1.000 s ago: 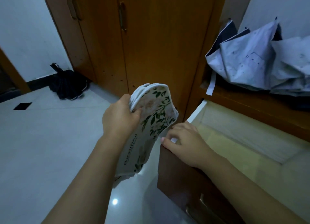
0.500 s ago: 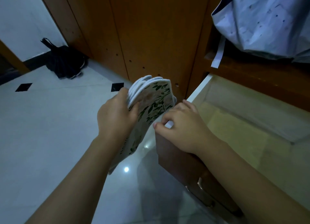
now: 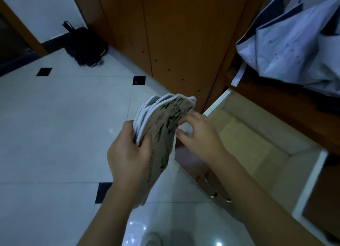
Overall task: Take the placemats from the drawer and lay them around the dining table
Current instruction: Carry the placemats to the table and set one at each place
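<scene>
— What does the room look like around the person?

— Pale glossy floor tiles [image 3: 55,135] with small black diamond insets, and a tall wooden cabinet [image 3: 174,34] standing at the back. A dark bag [image 3: 84,45] slumps on the floor at the foot of the white wall, left of the cabinet. To the right, a crumpled pale-blue cloth [image 3: 290,48] lies on a wooden ledge above an open drawer [image 3: 257,144].

— And the placemats?

— The stack of placemats [image 3: 161,128] is out of the drawer, held upright over the floor just left of the drawer's front corner. They show a beige face with green leaf print and white stitched edges fanned at the top.

— Which hand has them?

— The left hand [image 3: 128,153] — its grip is clenched round the stack's left edge, thumb across the printed face, fingers behind. The right hand [image 3: 198,135] is at the stack's right edge with fingers curled; the fingertips meet the cloth there, but whether they pinch it or only touch it cannot be told.

— The drawer itself?

— Pulled out, its light wooden inside showing, with a metal handle [image 3: 211,188] on the dark front panel below the right forearm.
</scene>
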`<state>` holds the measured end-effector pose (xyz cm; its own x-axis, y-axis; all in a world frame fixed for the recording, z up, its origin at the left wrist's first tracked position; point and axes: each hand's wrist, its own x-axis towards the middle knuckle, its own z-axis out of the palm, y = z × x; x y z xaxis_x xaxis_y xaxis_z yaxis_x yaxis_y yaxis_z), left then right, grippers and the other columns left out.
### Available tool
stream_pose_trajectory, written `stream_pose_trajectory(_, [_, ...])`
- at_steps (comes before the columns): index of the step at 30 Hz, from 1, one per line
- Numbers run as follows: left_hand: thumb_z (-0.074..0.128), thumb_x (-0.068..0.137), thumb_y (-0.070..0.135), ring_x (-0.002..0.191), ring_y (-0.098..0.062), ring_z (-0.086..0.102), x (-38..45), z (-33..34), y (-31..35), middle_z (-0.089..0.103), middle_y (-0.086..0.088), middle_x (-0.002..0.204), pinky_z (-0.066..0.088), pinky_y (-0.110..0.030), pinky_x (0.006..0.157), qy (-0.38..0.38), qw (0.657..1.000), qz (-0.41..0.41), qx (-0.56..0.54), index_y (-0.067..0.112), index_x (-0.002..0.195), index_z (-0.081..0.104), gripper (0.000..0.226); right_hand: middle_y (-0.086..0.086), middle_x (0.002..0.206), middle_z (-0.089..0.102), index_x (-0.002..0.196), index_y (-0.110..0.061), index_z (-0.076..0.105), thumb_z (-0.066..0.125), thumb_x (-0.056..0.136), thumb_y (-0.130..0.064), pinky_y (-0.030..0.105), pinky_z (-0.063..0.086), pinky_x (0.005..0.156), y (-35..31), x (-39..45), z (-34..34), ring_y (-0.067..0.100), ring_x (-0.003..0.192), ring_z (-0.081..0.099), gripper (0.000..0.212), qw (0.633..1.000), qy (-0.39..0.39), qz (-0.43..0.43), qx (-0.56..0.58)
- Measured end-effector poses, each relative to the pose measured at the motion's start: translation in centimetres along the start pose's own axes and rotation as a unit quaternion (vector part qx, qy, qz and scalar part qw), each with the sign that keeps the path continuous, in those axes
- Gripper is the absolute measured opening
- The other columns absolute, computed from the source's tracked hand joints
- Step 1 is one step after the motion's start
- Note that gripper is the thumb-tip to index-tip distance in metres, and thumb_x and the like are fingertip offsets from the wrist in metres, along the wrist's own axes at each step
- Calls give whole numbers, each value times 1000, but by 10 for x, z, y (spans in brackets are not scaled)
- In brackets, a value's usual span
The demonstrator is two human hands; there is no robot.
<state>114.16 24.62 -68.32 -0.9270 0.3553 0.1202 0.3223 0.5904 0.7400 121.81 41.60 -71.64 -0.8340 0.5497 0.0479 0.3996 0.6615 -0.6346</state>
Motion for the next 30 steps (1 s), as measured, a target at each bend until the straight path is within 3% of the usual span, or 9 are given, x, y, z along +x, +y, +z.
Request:
stream_pose_trajectory(4, [63,89,31,60,-10,52,1,-71,37,55,3,64,37,-24,52,7,999,-38,20,23,83,49,18,-4,123,52,122,-20,59,62,89,-33,29,41,92,-71,-12,-51,14,116,48,36,998,-17,26,48])
stream_pose_trajectory(9, [66,87,28,64,-16,56,5,-180,103,59,1,67,45,-35,59,26,995,-91,-34,23,85,54,13,-15,128,45,138,-31,40,59,93,-30,19,38,85,-185,-9,-123,2,118,44,49,992,-51,13,116])
stream_pose_trajectory(11, [66,86,28,62,-11,55,12,-225,129,59,4,65,43,-32,56,22,996,-82,-23,26,85,55,11,-17,130,44,142,-32,36,60,92,-27,14,36,93,-228,-6,-154,-1,121,42,55,987,-50,4,150])
stream_pose_trajectory(14, [67,85,28,60,-16,55,22,-287,165,57,4,64,47,-36,56,3,998,-61,4,27,85,53,13,-13,139,40,150,-29,29,61,93,-27,22,36,103,-289,-4,-195,2,129,40,66,984,-54,-1,171])
stream_pose_trajectory(17, [66,83,27,63,-22,57,23,-346,199,58,4,65,50,-39,58,4,999,-44,17,27,87,56,11,-10,140,42,149,-30,32,62,93,-27,25,37,106,-349,-3,-234,4,130,40,64,983,-49,-23,176])
stream_pose_trajectory(21, [67,83,27,60,-17,54,9,-417,228,55,6,63,47,-35,56,17,999,-34,14,29,86,56,11,-11,137,45,145,-32,38,62,94,-31,31,41,106,-412,-11,-269,5,126,44,57,982,-65,-39,174])
stream_pose_trajectory(25, [68,83,30,62,-11,57,-7,-468,242,60,9,67,49,-34,57,20,999,-10,31,33,91,58,13,-12,137,46,144,-35,39,59,94,-38,32,42,104,-455,-27,-289,5,128,42,54,982,-85,-77,148])
stream_pose_trajectory(30, [68,83,33,59,-12,54,-22,-508,260,57,8,63,47,-34,53,36,997,14,67,31,88,58,11,-16,128,54,133,-33,49,68,89,-34,28,45,98,-491,-41,-310,1,120,48,48,967,-104,-82,216])
